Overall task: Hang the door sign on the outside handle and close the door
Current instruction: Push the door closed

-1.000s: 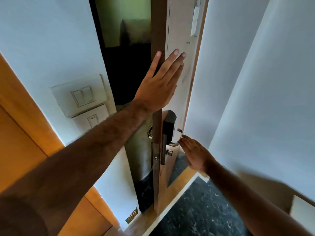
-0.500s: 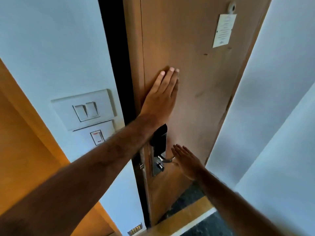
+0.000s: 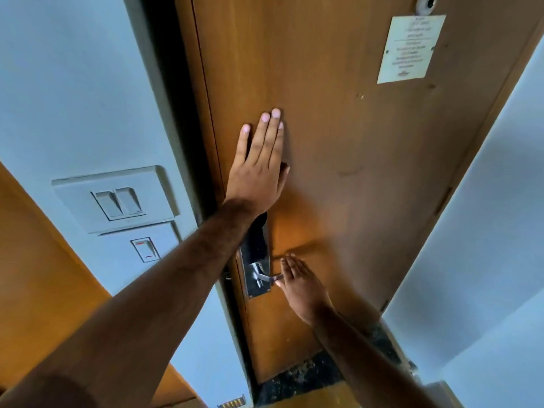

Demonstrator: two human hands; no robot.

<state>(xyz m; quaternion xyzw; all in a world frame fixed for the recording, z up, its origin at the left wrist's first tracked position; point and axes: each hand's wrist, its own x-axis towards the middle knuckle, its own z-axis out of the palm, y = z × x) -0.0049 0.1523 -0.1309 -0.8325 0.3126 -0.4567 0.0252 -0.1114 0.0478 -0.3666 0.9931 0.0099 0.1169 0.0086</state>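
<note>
While flat left hand [image 3: 255, 175] presses wooden door [image 3: 353, 160]

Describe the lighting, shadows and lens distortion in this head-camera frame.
Head view: a warm bright patch on the door beside the handle; the left hand casts a soft shadow at its right edge; wide-angle distortion tilts the door frame; the notice text is too small to read.

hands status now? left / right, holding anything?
Left hand: open, flat against the door, holding nothing.
Right hand: open, fingers extended beside the lever handle, not gripping it.
</note>
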